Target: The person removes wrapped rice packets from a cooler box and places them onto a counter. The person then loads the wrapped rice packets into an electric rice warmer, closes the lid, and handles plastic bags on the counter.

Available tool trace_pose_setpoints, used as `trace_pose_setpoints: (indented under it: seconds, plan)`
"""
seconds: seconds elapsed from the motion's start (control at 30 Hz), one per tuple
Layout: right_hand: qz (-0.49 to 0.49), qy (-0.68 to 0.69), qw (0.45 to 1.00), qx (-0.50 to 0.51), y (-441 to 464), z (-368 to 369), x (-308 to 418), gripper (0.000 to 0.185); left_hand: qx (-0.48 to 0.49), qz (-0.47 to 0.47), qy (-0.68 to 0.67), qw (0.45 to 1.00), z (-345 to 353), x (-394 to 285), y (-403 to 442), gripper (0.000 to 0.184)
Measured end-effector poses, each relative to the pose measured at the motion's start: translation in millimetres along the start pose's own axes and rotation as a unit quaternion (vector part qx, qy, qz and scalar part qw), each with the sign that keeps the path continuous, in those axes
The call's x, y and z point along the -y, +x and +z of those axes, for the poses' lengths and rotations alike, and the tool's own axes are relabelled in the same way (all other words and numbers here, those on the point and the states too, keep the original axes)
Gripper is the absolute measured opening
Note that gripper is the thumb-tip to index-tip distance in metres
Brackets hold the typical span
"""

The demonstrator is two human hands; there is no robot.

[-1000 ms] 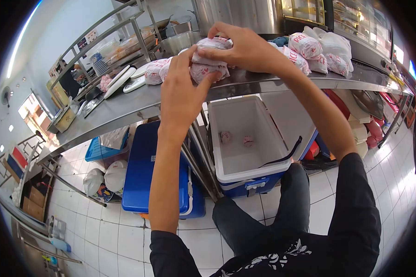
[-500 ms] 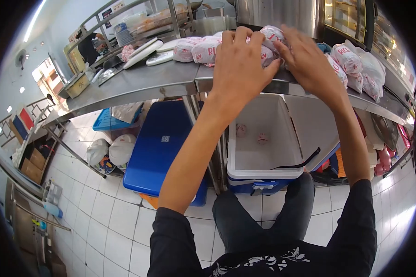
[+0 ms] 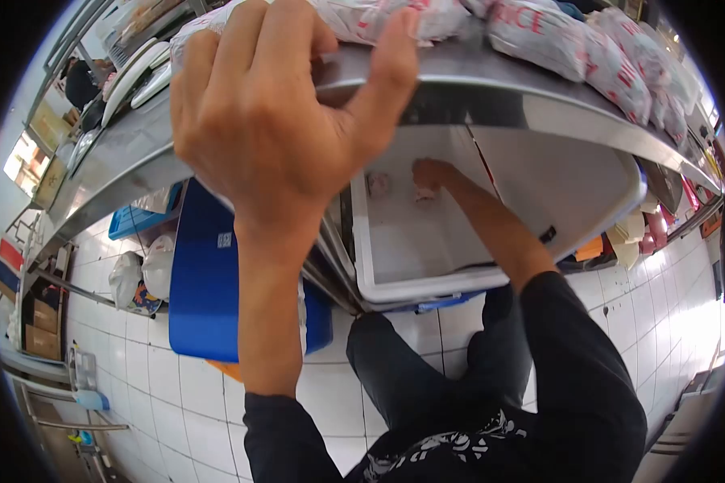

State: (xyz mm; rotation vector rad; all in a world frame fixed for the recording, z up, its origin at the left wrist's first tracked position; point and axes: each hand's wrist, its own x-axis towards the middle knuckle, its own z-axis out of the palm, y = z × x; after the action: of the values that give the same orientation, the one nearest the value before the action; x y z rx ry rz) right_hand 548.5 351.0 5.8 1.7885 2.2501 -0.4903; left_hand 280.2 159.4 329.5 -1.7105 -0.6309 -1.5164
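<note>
Right hand (image 3: 433, 172) down from the packets (image 3: 445, 21); now inside the cooler (image 3: 411, 251), at a small wrapped bundle (image 3: 424, 194)

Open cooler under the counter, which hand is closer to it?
Right. The right hand is inside the open cooler, at a wrapped packet; the left hand is outside it, up by the counter's edge.

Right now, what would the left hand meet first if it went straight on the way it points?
Most likely the wrapped packets on the metal counter; the left hand points its fingers toward them. Depth is unclear, so it may already touch one.
</note>
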Motion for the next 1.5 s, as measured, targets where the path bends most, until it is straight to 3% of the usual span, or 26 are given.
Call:
trace_pose_setpoints:
  seconds: [0.03, 0.1, 0.17, 0.23, 0.37, 0.43, 0.53, 0.63, 0.7, 0.77, 0.83, 0.93, 1.27, 1.33, 1.43, 1.5]
  plan:
    - [-0.023, -0.092, 0.995, 0.005, 17, 11, -11, 0.028, 0.011, 0.018, -0.016, 1.000, 3, 8, -3, 0.022]
    - [0.109, -0.059, 0.991, 0.048, 45, 45, -20, 0.039, -0.085, 0.006, -0.001, 0.996, 22, 9, -1, 0.036]
    - [0.144, -0.048, 0.981, -0.119, 19, 81, 1, 0.048, -0.051, -0.019, -0.038, 0.998, 14, 12, -7, 0.032]
    - [0.145, -0.033, 0.968, -0.200, 20, 112, 3, 0.057, -0.022, -0.037, -0.077, 0.996, 6, 13, -12, 0.028]
    - [0.103, -0.013, 0.980, -0.172, 88, 170, -36, 0.069, -0.086, 0.023, -0.091, 0.992, 20, 21, -12, 0.029]
    - [0.082, -0.004, 0.978, -0.190, 114, 186, -51, 0.076, -0.118, -0.035, -0.113, 0.986, 24, 16, -11, 0.031]
    - [0.079, 0.007, 0.987, -0.139, 110, 179, -52, 0.075, -0.115, -0.219, -0.201, 0.948, 19, -8, -20, 0.031]
    - [0.073, 0.015, 0.992, -0.103, 99, 175, -56, 0.075, -0.119, -0.234, -0.225, 0.938, 18, -10, -20, 0.031]
    - [0.068, 0.016, 0.994, -0.089, 96, 175, -54, 0.075, -0.117, -0.171, -0.140, 0.968, 20, -3, -18, 0.032]
    - [0.064, 0.022, 0.995, -0.077, 93, 178, -54, 0.074, -0.055, -0.030, -0.100, 0.993, 9, 15, -15, 0.034]
    - [0.061, 0.025, 0.995, -0.068, 92, 179, -56, 0.074, -0.026, 0.017, -0.099, 0.995, 7, 20, -16, 0.036]
    - [0.058, 0.029, 0.996, -0.059, 89, 180, -59, 0.073, -0.065, -0.066, -0.111, 0.989, 15, 13, -23, 0.038]
    - [0.041, 0.049, 0.998, -0.020, 79, 184, -64, 0.072, -0.042, -0.051, -0.062, 0.996, 9, 16, -22, 0.040]
    - [0.037, 0.053, 0.998, -0.009, 71, 185, -67, 0.072, -0.027, 0.004, -0.029, 0.999, 7, 20, -24, 0.040]
    - [0.033, 0.055, 0.998, 0.008, 61, 185, -68, 0.072, 0.014, 0.181, 0.072, 0.981, 4, 36, -18, 0.053]
    - [0.028, 0.056, 0.998, 0.017, 56, 184, -65, 0.072, -0.004, 0.143, 0.044, 0.989, 6, 35, -16, 0.049]
